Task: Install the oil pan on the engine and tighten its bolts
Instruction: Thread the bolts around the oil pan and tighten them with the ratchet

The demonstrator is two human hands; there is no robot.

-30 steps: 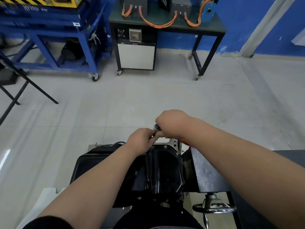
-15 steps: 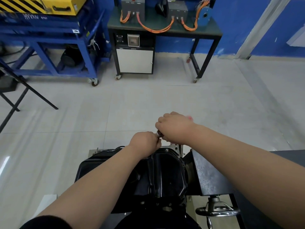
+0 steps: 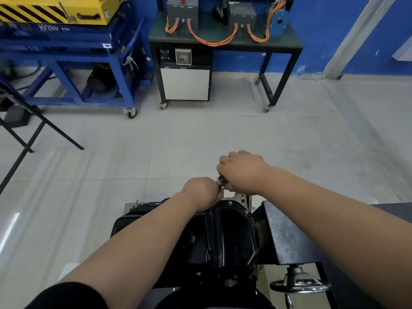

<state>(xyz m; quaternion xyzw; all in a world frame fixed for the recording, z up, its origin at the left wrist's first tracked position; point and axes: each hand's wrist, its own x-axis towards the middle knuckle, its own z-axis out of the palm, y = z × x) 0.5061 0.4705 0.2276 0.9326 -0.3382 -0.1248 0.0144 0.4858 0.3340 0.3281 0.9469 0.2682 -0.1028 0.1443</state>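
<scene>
A black oil pan (image 3: 225,237) sits on the engine at the bottom centre, with small bolts along its right rim. Over its far edge, my right hand (image 3: 243,172) grips a ratchet wrench whose silver head (image 3: 221,180) pokes out at the left of my fist. My left hand (image 3: 200,192) is curled just under that head, holding the socket or extension below it. The tool's lower part and the bolt under it are hidden by my hands.
A black engine-stand plate (image 3: 287,237) with a handwheel (image 3: 298,286) stands right of the pan. Across the tiled floor are a blue wheeled frame (image 3: 73,70) carrying a yellow machine, a dark workbench (image 3: 225,43) with orange cables, and a black folding stand (image 3: 24,130) at far left.
My right hand has swung away from me and to the right with the wrench handle, turning about the head. My left hand stayed at the head over the pan's far edge.
</scene>
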